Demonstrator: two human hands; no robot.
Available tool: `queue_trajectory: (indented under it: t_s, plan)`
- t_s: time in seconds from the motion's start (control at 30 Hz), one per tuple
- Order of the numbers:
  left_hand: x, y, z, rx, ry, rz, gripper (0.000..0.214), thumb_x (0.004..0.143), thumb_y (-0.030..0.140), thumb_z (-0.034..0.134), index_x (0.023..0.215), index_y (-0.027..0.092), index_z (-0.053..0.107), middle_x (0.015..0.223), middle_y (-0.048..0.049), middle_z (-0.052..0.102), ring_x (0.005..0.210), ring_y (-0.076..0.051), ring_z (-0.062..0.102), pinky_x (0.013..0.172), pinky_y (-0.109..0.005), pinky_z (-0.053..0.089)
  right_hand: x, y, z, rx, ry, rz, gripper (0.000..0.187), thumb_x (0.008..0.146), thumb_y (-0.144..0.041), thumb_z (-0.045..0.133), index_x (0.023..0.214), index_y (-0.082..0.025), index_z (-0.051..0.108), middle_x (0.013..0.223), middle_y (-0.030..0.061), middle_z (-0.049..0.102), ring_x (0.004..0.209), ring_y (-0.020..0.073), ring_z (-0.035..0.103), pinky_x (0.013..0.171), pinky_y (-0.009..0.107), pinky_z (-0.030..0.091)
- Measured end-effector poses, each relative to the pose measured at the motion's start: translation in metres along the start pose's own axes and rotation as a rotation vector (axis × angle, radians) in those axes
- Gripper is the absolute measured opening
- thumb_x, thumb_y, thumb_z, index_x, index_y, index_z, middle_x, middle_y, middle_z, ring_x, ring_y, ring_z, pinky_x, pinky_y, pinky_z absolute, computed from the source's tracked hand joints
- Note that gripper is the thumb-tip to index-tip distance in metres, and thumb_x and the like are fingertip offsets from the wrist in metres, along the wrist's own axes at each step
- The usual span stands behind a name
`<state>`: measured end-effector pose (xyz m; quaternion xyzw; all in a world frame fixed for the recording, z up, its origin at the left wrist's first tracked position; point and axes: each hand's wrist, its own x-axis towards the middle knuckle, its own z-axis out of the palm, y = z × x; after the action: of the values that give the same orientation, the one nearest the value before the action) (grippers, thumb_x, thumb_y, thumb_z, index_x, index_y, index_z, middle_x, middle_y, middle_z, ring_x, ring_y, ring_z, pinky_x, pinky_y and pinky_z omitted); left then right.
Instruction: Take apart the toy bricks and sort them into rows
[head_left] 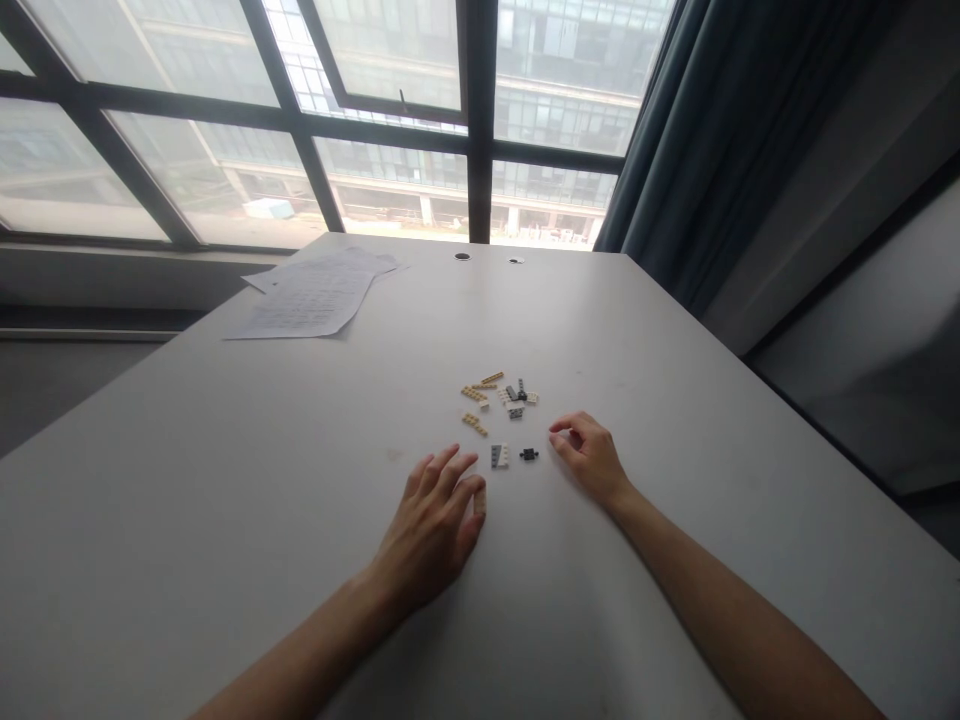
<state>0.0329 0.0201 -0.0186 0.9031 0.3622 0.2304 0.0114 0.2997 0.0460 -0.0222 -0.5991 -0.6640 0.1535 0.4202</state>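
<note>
Between the thumb and index finger of my left hand (435, 515) is a small pale plate brick (480, 500), partly covered by the fingers; the other fingers are spread. My right hand (591, 455) rests on the table, loosely curled, with a small gap between thumb and index fingertip and nothing visible in it. Just left of it lies a small black toy piece (529, 454). A grey and white studded piece (499, 457) sits between the hands.
Beyond the hands lie tan bricks (474, 394), another tan piece (475, 424) and a cluster of grey and white bricks (517, 395). Printed papers (315, 295) cover the far left of the white table (300, 480). Windows and a dark curtain (675, 150) stand behind.
</note>
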Motion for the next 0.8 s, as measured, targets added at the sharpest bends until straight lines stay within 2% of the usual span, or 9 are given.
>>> queue_trajectory:
  t_s: [0.23, 0.4, 0.5, 0.63, 0.8]
  plan:
    - [0.001, -0.009, -0.002, -0.005, 0.017, 0.009, 0.032, 0.087, 0.028, 0.055, 0.117, 0.019, 0.056, 0.135, -0.0131, 0.052, 0.135, -0.035, 0.034, 0.109, -0.058, 0.028, 0.002, -0.003, -0.003, 0.002, -0.011, 0.044, 0.012, 0.081, -0.026, 0.059, 0.087, -0.020, 0.068, 0.090, 0.0033, 0.066, 0.068, 0.0148, 0.053, 0.068, 0.029, 0.045]
    - [0.003, -0.020, -0.009, -0.029, 0.057, 0.128, 0.022, 0.088, 0.027, 0.057, 0.110, 0.022, 0.063, 0.129, -0.0088, 0.059, 0.131, -0.030, 0.042, 0.110, -0.054, 0.029, 0.015, 0.001, -0.006, -0.012, -0.061, 0.013, 0.017, 0.080, -0.024, 0.060, 0.094, -0.019, 0.068, 0.098, 0.0058, 0.066, 0.089, 0.0187, 0.060, 0.077, 0.031, 0.048]
    - [0.004, -0.021, -0.010, -0.049, 0.100, 0.206, 0.021, 0.089, 0.022, 0.057, 0.108, 0.023, 0.064, 0.122, -0.0063, 0.064, 0.125, -0.027, 0.049, 0.109, -0.049, 0.032, 0.026, 0.006, -0.007, -0.040, -0.087, 0.009, 0.021, 0.080, -0.022, 0.061, 0.099, -0.018, 0.068, 0.100, 0.0068, 0.066, 0.092, 0.0193, 0.061, 0.078, 0.032, 0.050]
    - [0.005, -0.018, -0.008, -0.085, 0.114, 0.241, 0.018, 0.088, 0.017, 0.057, 0.103, 0.024, 0.065, 0.110, -0.0018, 0.069, 0.116, -0.023, 0.055, 0.106, -0.044, 0.034, 0.045, 0.007, -0.006, -0.131, -0.113, -0.023, 0.025, 0.081, -0.018, 0.062, 0.105, -0.017, 0.068, 0.104, 0.0076, 0.067, 0.093, 0.0200, 0.062, 0.082, 0.035, 0.050]
    - [0.006, -0.017, -0.007, -0.118, 0.113, 0.244, 0.015, 0.087, 0.015, 0.058, 0.098, 0.024, 0.065, 0.102, 0.0001, 0.071, 0.108, -0.020, 0.059, 0.103, -0.043, 0.035, 0.075, -0.010, 0.005, -0.316, -0.239, -0.156, 0.033, 0.086, -0.016, 0.059, 0.118, -0.020, 0.063, 0.117, 0.0084, 0.064, 0.109, 0.0226, 0.057, 0.097, 0.038, 0.044]
